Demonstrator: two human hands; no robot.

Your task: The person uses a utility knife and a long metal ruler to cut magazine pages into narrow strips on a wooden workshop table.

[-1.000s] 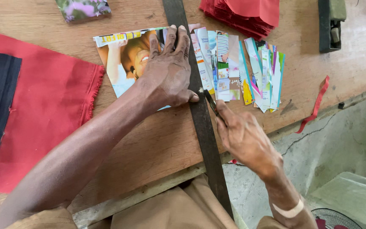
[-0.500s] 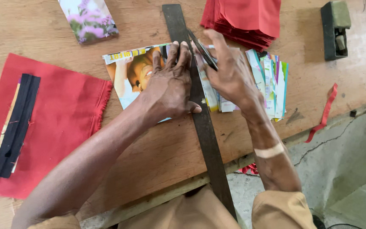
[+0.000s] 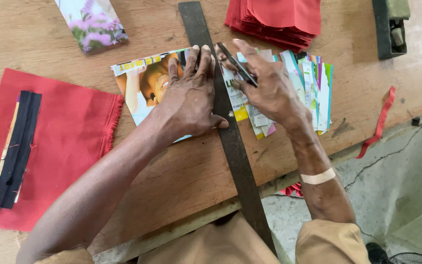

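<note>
Two hands worked mid-counter: left hand (image 3: 189,100) pressed flat on the metal ruler (image 3: 221,122) and magazine page (image 3: 145,83); right hand (image 3: 269,88) pinched a thin blade (image 3: 236,63).

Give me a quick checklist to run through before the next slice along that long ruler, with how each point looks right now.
1. Left hand pressing flat on the picture sheet and against the ruler: ok.
2. Blade gripped in the right hand: ok.
3. Blade tip sitting at the ruler edge: cannot tell, the fingers hide it.
4. Left thumb off the ruler: not ok, it lies across it.
5. Cut strips kept to the right of the ruler: ok.
6. Red cloth stack away from the cutting line: ok.
</note>
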